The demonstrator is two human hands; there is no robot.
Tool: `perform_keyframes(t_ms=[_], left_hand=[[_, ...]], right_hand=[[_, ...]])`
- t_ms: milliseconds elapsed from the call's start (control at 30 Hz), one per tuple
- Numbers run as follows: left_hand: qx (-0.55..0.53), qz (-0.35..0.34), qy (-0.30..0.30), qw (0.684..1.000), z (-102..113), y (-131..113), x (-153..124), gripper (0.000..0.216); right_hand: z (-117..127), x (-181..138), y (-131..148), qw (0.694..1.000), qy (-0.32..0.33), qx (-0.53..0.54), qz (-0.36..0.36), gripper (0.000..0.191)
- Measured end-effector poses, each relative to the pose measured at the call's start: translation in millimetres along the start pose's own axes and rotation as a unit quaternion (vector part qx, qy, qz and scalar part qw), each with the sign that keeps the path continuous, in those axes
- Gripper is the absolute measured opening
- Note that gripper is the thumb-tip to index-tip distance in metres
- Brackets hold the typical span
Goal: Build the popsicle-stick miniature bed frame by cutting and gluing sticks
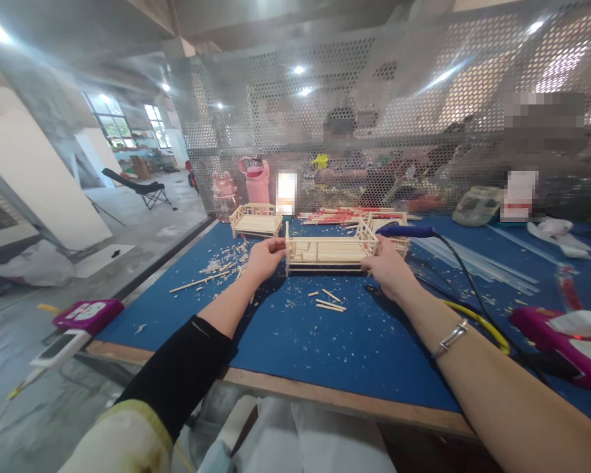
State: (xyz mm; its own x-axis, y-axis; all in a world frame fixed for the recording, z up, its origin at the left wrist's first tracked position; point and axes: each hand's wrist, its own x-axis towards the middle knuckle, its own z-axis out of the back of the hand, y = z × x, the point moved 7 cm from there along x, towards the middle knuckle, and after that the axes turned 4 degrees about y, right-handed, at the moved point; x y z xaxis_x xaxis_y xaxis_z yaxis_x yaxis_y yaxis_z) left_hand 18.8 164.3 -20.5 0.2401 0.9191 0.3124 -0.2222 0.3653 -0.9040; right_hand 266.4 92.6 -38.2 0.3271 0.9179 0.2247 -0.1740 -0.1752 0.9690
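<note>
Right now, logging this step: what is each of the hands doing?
Left hand: closed on the left end of the stick frame.
Right hand: closed on its right end.

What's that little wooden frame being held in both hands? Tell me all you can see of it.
The frame looks like a miniature bed built from thin pale wooden sticks: a flat slatted base, low side rails and taller railed ends. It stands upright on the blue table. The left hand grips its left end, the right hand its right end. Loose sticks and shavings lie just in front of it.
</note>
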Motion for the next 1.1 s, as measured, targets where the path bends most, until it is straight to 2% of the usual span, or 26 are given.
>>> perform_keyframes(t_ms=[33, 100, 200, 233, 300, 367, 467, 567, 633, 733, 800, 967, 1100], left_hand=[[0.024, 0.002, -0.006, 1.0, 3, -3, -1, 0.033], [0.088, 0.006, -0.032, 0.996, 13, -11, -3, 0.03], [0.215, 0.001, -0.103, 0.971, 38, -28, -7, 0.026], [0.262, 0.005, -0.127, 0.957, 47, -33, -9, 0.025], [0.344, 0.04, -0.151, 0.926, 62, -36, -13, 0.026], [0.41, 0.095, -0.139, 0.897, 72, -31, -15, 0.028], [0.477, 0.16, -0.084, 0.86, 81, -18, -17, 0.03], [0.498, 0.184, -0.045, 0.846, 84, -9, -19, 0.025], [0.504, 0.186, -0.023, 0.843, 81, -7, -20, 0.023], [0.53, 0.18, 0.037, 0.828, 69, -3, -19, 0.024], [0.544, 0.175, 0.064, 0.818, 61, -2, -19, 0.023], [0.54, 0.171, 0.055, 0.822, 55, -4, -19, 0.02], [0.525, 0.145, 0.043, 0.837, 52, -8, -17, 0.021]], right_hand=[[3, 0, 0, 1.0, -0.015, 0.001, -0.004, 0.062], [15, -2, 5, 0.996, -0.087, -0.032, 0.005, 0.057], [35, -17, 34, 0.967, -0.215, -0.1, 0.096, 0.042], [38, -23, 45, 0.957, -0.235, -0.104, 0.136, 0.036], [36, -33, 64, 0.949, -0.23, -0.087, 0.199, 0.029], [28, -40, 75, 0.95, -0.196, -0.076, 0.23, 0.028], [15, -43, 78, 0.958, -0.141, -0.091, 0.231, 0.03], [2, -40, 74, 0.966, -0.06, -0.102, 0.23, 0.022], [-12, -40, 70, 0.963, 0.028, -0.134, 0.234, 0.016], [-40, -47, 60, 0.925, 0.194, -0.24, 0.222, 0.011], [-55, -53, 51, 0.887, 0.265, -0.315, 0.209, 0.012], [-80, -62, 41, 0.833, 0.307, -0.414, 0.202, 0.024], [-93, -64, 36, 0.808, 0.327, -0.445, 0.207, 0.021]])
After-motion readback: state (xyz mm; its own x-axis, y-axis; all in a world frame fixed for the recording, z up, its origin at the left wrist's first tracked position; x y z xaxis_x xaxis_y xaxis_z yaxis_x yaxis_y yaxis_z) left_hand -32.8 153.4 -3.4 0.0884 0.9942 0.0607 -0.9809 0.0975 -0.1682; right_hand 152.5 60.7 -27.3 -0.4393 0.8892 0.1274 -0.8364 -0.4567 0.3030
